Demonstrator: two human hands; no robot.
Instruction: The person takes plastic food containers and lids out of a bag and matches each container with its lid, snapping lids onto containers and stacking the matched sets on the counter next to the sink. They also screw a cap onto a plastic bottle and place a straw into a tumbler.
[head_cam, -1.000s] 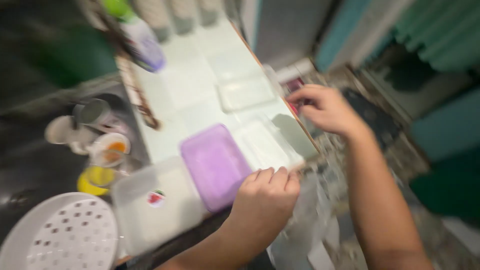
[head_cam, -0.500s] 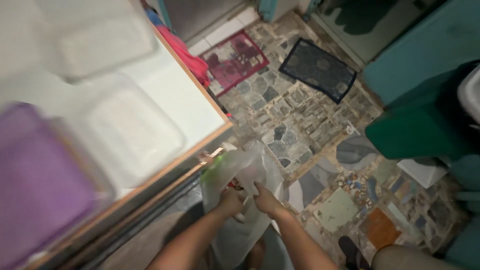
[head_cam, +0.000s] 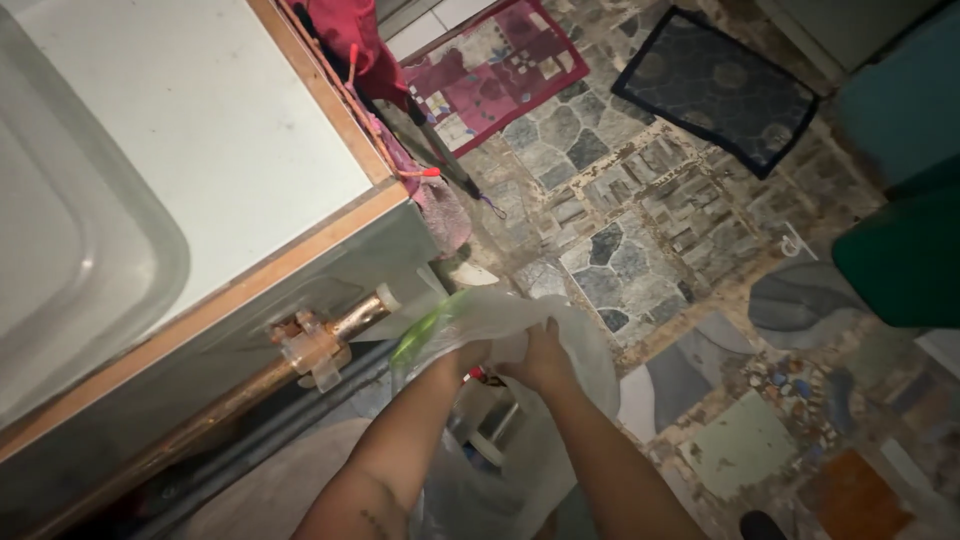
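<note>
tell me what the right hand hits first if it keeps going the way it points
The right hand points up and away into the clear plastic bag it grips. Past the bag's film, probably the stone floor, though depth is unclear.

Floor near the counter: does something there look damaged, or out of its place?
Yes. The patterned floor is worn and patched with mismatched pieces, and the red mat lies askew. Both hands, left hand and right hand, grip a clear plastic bag.

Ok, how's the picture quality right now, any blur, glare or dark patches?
Head view: mostly sharp and dimly lit; the white counter is brightest, the space under it falls into shadow, the plastic bag at both hands shows soft sheen, and the copper pipe glints.
</note>
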